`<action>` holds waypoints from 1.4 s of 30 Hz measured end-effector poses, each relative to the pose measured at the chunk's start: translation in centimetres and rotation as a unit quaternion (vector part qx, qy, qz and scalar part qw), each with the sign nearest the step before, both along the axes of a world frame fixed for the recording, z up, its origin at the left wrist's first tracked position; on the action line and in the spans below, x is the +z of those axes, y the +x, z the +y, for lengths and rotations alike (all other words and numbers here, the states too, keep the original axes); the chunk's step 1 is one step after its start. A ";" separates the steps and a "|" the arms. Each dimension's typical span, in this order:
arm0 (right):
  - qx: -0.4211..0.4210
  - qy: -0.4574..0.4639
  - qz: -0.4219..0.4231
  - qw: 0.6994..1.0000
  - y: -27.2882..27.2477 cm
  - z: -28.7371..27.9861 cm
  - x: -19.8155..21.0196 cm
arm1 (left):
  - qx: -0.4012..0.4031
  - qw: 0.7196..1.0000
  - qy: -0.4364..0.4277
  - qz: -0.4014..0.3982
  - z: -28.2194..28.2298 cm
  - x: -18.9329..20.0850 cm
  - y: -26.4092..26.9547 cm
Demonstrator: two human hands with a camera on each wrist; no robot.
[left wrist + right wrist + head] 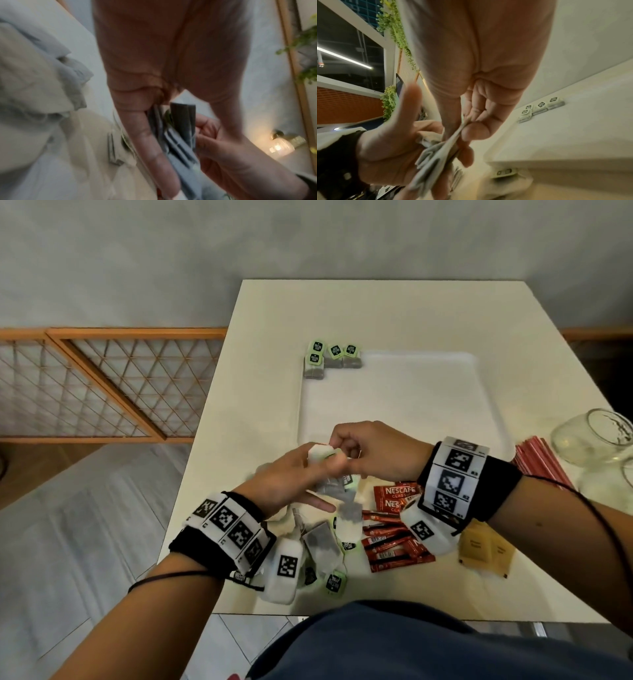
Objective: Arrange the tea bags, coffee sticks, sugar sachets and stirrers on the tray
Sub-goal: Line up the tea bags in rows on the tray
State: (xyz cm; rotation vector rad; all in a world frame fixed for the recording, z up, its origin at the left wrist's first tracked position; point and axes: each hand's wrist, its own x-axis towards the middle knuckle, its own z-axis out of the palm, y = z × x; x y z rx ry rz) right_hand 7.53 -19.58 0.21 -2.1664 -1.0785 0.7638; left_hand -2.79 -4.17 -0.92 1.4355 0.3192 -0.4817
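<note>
One counter (394, 313), cream, carries everything. White tray (411, 405) sits mid-counter, mostly bare; four tea bags (330, 359) with green tags lie in an L at its far-left corner, touching each other. Wine glass (596, 440) on its side at counter's right edge, red stirrers (537, 460) bundled just beside it. Loose tea bag pile (325, 546) at the near edge, left of the red coffee sticks (394, 539); two Nescafe sachets (397, 496) lie just beyond the sticks. Tan sugar sachets (486, 549) near the right wrist, off the tray. Both hands meet above the tray's near edge. Left hand (291, 477) grips a small bunch of tea bags (334, 489) that hangs down from it, thumb and index clamped on it, one finger pointing straight out underneath. Right hand (373, 450) has fingers curled, thumb and fingertips pinching the top of the same bunch (440, 152) where a white tag (320, 453) sticks up. Left wrist view is blurred: grey bag edges (181, 132) wedged between the two hands. Right wrist view shows the four bags (539, 108) on the tray (547, 142), well apart from the hands.
</note>
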 end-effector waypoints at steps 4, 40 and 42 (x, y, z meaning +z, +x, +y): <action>-0.071 0.030 0.059 0.995 -0.6 -0.7 -0.5 | -0.024 0.996 0.083 -0.025 0.0 -1.2 0.0; -0.101 0.205 -0.200 0.953 -0.8 -5.3 -0.8 | 0.167 0.985 -0.027 0.040 -2.7 1.4 5.1; -0.130 0.215 -0.155 0.955 -0.7 -5.4 -0.4 | 0.148 0.989 0.006 0.016 -2.8 1.3 5.1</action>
